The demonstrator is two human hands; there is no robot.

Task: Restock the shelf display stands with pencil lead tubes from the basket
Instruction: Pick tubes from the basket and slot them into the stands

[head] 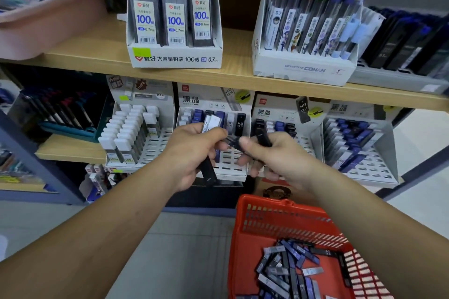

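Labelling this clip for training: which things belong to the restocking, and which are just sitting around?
Job: left hand gripping lead tubes; right hand pinching black tube; red basket; HB 0.5 stand; HB 0.7 stand.
Bystanders: pink bin; Conan box; 100-lead 0.7 box.

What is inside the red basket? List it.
The red basket holds a loose heap of pencil lead tubes, blue, grey and black, toward its near side. Anything under the heap is covered, and the frame cuts off the near end.

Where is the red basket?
In the head view, the red basket sits at the lower right, below the right hand, with loose lead tubes lying inside it.
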